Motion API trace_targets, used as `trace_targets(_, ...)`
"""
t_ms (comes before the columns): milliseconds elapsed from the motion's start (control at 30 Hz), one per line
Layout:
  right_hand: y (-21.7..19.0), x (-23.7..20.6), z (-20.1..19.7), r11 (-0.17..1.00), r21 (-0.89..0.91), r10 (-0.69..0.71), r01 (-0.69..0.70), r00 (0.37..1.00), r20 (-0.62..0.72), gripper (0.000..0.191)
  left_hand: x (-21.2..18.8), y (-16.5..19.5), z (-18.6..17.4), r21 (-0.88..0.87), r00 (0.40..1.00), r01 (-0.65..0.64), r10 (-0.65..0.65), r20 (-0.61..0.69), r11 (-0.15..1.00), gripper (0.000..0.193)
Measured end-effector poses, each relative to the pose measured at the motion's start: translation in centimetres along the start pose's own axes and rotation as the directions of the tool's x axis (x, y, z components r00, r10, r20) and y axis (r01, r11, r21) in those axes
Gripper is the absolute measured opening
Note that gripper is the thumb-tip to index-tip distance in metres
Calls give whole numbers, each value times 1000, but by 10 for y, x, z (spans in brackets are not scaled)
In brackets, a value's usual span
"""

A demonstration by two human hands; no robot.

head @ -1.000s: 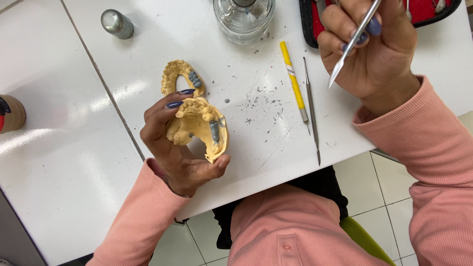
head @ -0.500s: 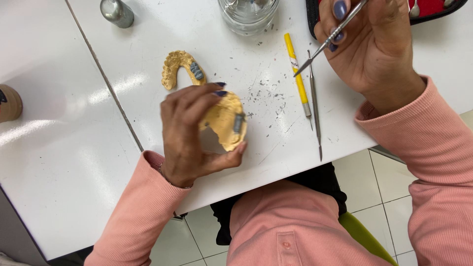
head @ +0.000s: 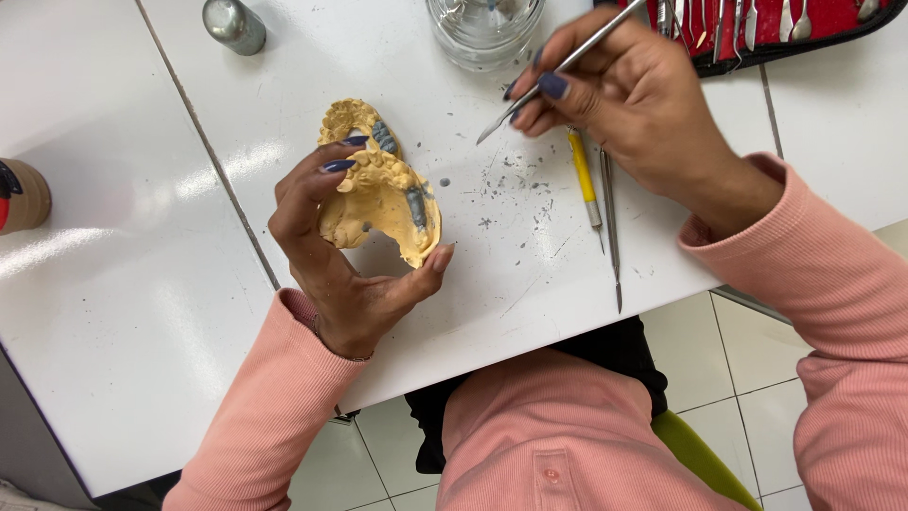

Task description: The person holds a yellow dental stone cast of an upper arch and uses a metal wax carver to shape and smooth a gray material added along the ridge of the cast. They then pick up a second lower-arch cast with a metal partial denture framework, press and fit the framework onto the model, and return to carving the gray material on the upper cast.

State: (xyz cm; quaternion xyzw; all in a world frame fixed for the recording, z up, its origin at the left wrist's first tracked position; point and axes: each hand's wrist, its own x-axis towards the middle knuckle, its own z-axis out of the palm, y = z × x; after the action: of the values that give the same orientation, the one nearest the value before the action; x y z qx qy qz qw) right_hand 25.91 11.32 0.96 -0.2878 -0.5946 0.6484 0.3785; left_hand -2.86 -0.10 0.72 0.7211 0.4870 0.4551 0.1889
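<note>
My left hand [head: 339,255] holds a yellow plaster jaw cast [head: 383,208] with a grey wax patch on its right side, raised just above the white table [head: 142,312]. A second yellow cast [head: 352,126] lies on the table right behind it. My right hand [head: 636,99] grips a thin metal carving tool [head: 558,71], its blade tip pointing down-left toward the held cast, a short way apart from it.
A yellow-handled tool [head: 584,178] and a slim metal probe [head: 611,232] lie under my right hand among grey shavings. A glass jar [head: 484,26] stands at the back, a red-lined instrument case [head: 804,28] at back right, a metal cylinder [head: 234,25] at back left, a brown container [head: 21,194] far left.
My left hand turned the cast so its toothed side faces up again. My right hand came down and left with the metal tool, closer to the cast.
</note>
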Motion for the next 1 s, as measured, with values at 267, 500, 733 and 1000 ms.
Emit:
trace_targets(267,3,-3,17,965,-258,-32,42,998,45,19,-11,-3,14,-246,993,108,-114,-10,963,83)
trace_targets(500,2,1,22,941,-339,20,8,997,80,15,-14,-4,20,-260,973,215,-231,-29,941,71)
trace_targets(733,-1,2,18,927,-374,54,-15,994,96,18,-9,0,20,-235,956,284,-295,-11,930,68)
trace_targets(1000,-3,4,15,904,-416,-32,98,986,163,19,-8,1,20,-269,955,282,-296,-12,921,66)
